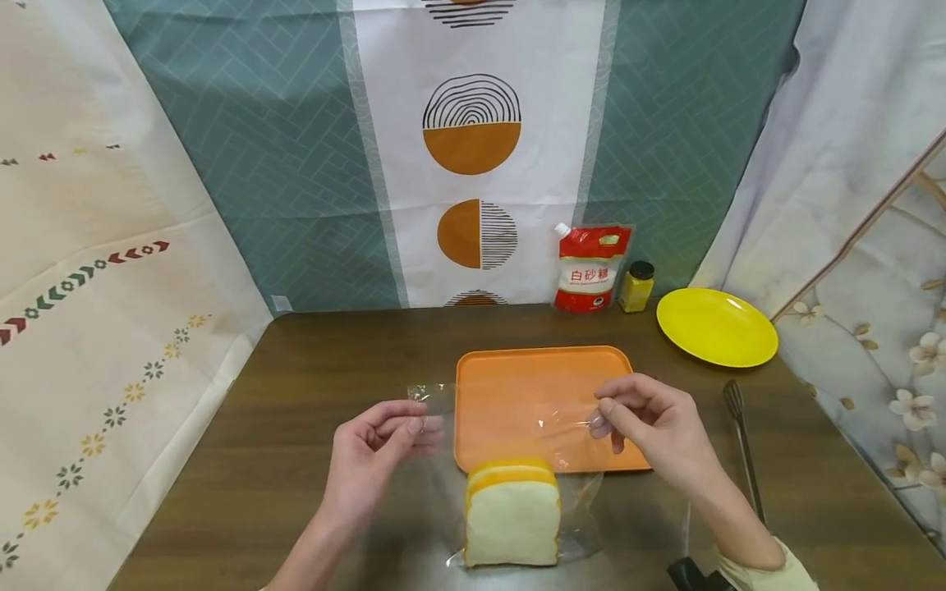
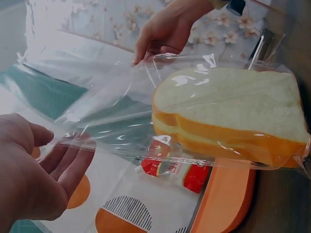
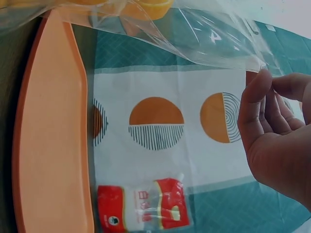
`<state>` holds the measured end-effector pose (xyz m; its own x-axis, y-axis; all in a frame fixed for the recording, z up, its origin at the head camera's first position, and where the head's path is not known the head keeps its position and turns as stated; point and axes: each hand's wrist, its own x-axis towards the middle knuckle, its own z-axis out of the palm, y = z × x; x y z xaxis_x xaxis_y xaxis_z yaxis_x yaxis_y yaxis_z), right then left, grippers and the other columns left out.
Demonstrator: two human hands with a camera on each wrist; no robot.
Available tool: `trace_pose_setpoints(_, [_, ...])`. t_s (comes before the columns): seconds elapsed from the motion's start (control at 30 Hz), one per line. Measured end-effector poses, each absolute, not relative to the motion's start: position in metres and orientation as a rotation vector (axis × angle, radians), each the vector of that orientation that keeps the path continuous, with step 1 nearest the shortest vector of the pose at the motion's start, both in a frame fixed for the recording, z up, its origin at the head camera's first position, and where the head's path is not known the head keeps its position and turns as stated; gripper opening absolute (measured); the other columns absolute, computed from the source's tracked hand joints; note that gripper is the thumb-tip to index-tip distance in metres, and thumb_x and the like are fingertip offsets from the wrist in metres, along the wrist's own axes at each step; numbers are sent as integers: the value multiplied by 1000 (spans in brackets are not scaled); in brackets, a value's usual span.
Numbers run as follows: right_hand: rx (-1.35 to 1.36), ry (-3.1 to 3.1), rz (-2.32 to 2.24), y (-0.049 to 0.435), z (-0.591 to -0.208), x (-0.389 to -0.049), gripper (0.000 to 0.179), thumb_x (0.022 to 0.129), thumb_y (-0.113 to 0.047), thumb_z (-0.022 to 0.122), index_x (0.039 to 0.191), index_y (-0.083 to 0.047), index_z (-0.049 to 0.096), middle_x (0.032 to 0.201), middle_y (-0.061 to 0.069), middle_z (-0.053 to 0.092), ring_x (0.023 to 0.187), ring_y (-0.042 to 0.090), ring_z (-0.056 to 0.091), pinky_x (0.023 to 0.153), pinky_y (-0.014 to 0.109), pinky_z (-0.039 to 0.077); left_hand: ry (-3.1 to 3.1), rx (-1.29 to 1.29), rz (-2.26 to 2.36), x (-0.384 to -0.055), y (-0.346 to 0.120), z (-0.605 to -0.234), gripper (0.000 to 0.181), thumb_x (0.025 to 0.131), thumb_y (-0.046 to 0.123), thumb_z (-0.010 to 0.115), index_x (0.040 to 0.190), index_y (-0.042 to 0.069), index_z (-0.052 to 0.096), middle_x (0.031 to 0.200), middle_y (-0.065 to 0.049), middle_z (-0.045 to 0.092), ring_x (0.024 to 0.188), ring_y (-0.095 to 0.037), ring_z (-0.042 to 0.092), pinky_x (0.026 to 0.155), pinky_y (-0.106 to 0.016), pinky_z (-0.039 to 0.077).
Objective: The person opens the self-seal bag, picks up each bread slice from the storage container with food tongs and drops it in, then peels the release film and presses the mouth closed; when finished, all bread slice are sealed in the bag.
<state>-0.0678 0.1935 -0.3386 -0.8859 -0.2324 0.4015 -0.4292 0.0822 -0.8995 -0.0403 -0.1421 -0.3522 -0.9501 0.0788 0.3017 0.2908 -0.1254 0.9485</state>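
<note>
A clear plastic bag (image 1: 584,525) with bread slices (image 1: 512,522) inside stands at the front of the table. My left hand (image 1: 377,447) pinches the bag's upper left edge between thumb and fingers. On the other side my right hand (image 1: 650,419) pinches the upper right edge with thumb and forefinger. Between the two hands the bag's top is spread wide. In the left wrist view, the bread (image 2: 228,104) lies at the bag's bottom end, away from the left hand (image 2: 43,170). The right wrist view shows the right hand (image 3: 279,121) at the film's corner.
Behind the bag lies an orange tray (image 1: 543,394). A red and white sugar pouch (image 1: 590,271), a yellow jar with a black lid (image 1: 637,287) and a yellow plate (image 1: 717,328) stand at the back right. A dark-handled whisk (image 1: 746,451) lies right of the right hand.
</note>
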Motion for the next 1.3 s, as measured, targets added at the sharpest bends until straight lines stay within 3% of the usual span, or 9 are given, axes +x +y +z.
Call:
trace_pose_setpoints(0.33, [638, -2231, 1934, 200, -337, -66, 8, 96, 4, 63, 103, 2, 65, 82, 14, 72, 63, 23, 66, 48, 35, 54, -2002, -434, -2098, -44, -138, -351, 14, 93, -5, 67, 106, -11, 65, 91, -22, 73, 78, -31, 74, 69, -45, 58])
trace_pose_setpoints(0.67, [717, -2162, 2016, 205, -341, -71, 18, 96, 9, 59, 110, -1, 65, 84, 14, 72, 66, 23, 68, 48, 33, 54, -1912, -450, -2214, -48, -139, -354, 12, 93, -8, 64, 105, -12, 65, 85, -22, 73, 71, -29, 74, 63, -49, 58])
trace_pose_setpoints(1.0, [877, -2003, 2234, 210, -348, -75, 27, 97, 15, 52, 115, 1, 66, 84, 12, 71, 67, 21, 65, 48, 30, 53, -1844, -629, -2206, -52, -141, -358, 12, 93, -14, 59, 104, -14, 64, 86, -22, 73, 69, -28, 73, 58, -48, 57])
trace_pose_setpoints(1.3, [1015, -1990, 2204, 212, -350, -77, 28, 96, 18, 50, 113, 2, 66, 85, 12, 70, 66, 20, 64, 48, 30, 53, -1782, -837, -2142, -58, -144, -365, 8, 91, -20, 55, 97, -17, 60, 84, -14, 71, 69, -21, 72, 55, -48, 57])
